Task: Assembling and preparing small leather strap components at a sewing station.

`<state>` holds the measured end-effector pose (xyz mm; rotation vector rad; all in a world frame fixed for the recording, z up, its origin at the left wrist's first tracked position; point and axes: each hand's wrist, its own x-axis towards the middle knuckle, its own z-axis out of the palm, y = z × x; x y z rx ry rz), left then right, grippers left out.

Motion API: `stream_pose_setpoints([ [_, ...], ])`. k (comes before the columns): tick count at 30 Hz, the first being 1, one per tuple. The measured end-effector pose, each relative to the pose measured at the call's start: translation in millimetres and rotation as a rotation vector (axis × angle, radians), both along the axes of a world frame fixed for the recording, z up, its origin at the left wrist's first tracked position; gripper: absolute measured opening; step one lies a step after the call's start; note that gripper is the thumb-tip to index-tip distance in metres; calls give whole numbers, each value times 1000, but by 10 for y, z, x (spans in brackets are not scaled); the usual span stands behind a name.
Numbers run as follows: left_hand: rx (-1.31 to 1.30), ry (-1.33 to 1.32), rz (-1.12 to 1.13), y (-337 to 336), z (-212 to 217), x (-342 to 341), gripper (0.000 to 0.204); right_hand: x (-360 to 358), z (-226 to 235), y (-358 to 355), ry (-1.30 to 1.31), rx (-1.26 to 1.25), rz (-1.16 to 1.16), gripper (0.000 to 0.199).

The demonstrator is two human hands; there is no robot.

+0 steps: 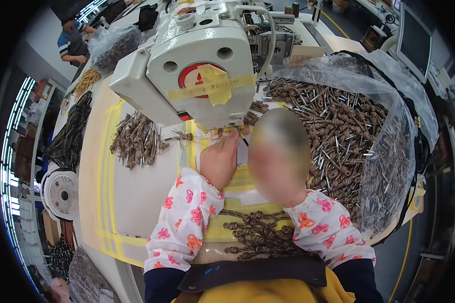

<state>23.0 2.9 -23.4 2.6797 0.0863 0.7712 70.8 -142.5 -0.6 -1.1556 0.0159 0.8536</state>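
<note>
My left hand (220,159) is at the work area under the head of a white sewing machine (202,60). Its fingers are pressed together there, and what they grip is hidden. My right hand (279,164) is close by on the right, but a blur covers it and its fingers cannot be made out. Just left of my left fingertips lies a short knotted brown cord (186,136) with thin threads by it. More knotted brown cords (260,232) lie between my forearms, close to my body. Both forearms wear white sleeve covers with pink and orange butterflies.
A pile of knotted cords with metal tips (136,139) lies left of the machine. At the right, a large clear plastic bag (389,166) spills many such cords (333,121). A white fan (60,193) stands at the left edge. Another person (75,43) works at the far left.
</note>
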Motion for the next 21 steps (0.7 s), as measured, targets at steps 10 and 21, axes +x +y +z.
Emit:
stream_pose_setpoints([
  [10,-31,18,2,-3,18,-1,27,8,23,1,-15,-15,9,33],
  [21,-60,48,13,-10,23,-31,30,-9,3,16,10,-27,30,34],
])
